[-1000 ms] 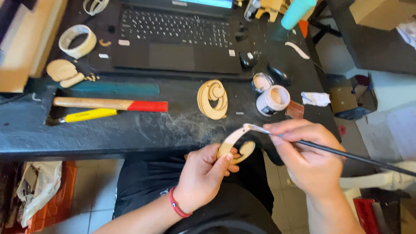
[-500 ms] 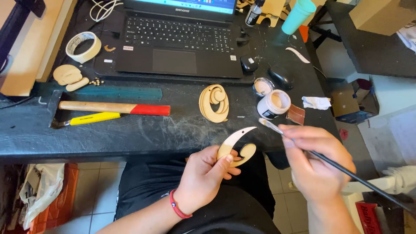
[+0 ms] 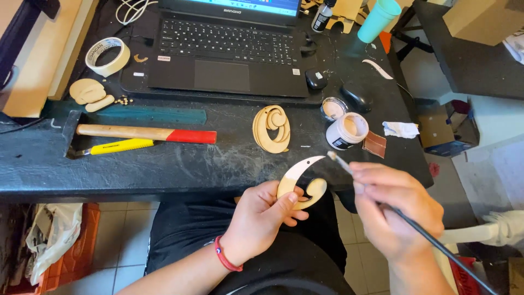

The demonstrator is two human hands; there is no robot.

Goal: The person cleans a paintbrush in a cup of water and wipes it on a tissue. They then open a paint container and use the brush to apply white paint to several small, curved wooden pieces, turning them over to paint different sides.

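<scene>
Left hand: low centre of the frame, its grip closed on a flat curved wooden piece, thumb on the face and fingers behind; a red band circles the wrist.
Wooden piece: thin pale cut-out shaped like a hooked crescent, held just below the desk's front edge; its pointed upper tip is coated white, the rest is bare wood.
Right hand: lower right, its grip closed around a thin dark paintbrush; the bristle end lies just beside the white tip, and I cannot tell whether it touches.
Paintbrush handle: runs down to the lower right corner, where it is cut off.
Open jar: small white pot right of centre, with pale cream paint showing inside.
Lid: round, lying just beside the jar at its upper left, whitish inside.
Teal cup: top right, cut off by the frame; contents not visible.
Spiral wooden cut-out: flat on the desk, centre.
Desk: black, scuffed with pale dust.
Hammer: wooden handle with a red end, at left, beside a yellow utility knife.
Tape roll: cream, upper left.
Laptop: black, top centre, screen mostly cut off.
Crumpled white scrap: right, material unclear.
</scene>
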